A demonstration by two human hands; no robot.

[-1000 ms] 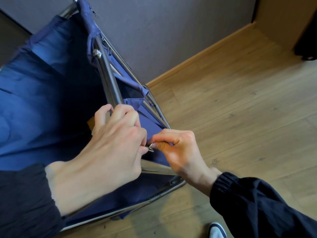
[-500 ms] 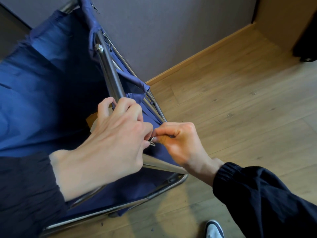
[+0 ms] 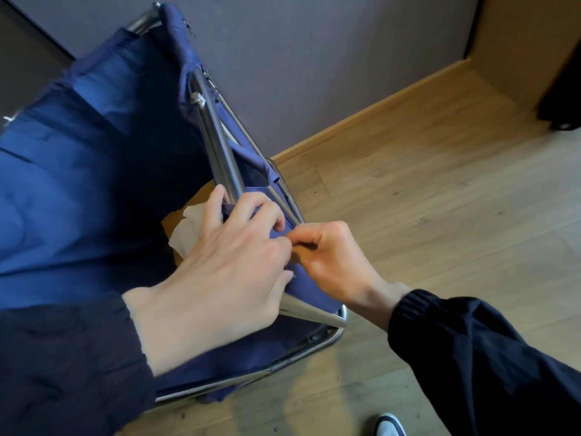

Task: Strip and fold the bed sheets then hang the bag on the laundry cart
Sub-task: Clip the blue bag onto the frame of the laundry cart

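Note:
A dark blue fabric bag (image 3: pixel 78 190) hangs inside the metal frame of the laundry cart (image 3: pixel 220 143), filling the left half of the view. My left hand (image 3: pixel 220 272) grips a fold of the bag's blue edge against the slanted frame tube. My right hand (image 3: pixel 333 259) pinches the same edge from the right, its fingertips touching my left hand's. What sits between the fingertips is hidden. White cloth (image 3: pixel 188 228) shows inside the bag just behind my left hand.
The cart stands against a grey wall (image 3: pixel 314 58) with a wooden skirting. Wood floor (image 3: pixel 440 215) spreads to the right. A dark object (image 3: pixel 562 99) stands at the far right. The toe of a shoe (image 3: pixel 388 424) shows at the bottom edge.
A small metal hook seen between the fingertips earlier is now hidden. My left hand has shifted to grip the bag's edge, and white cloth has come into view behind it.

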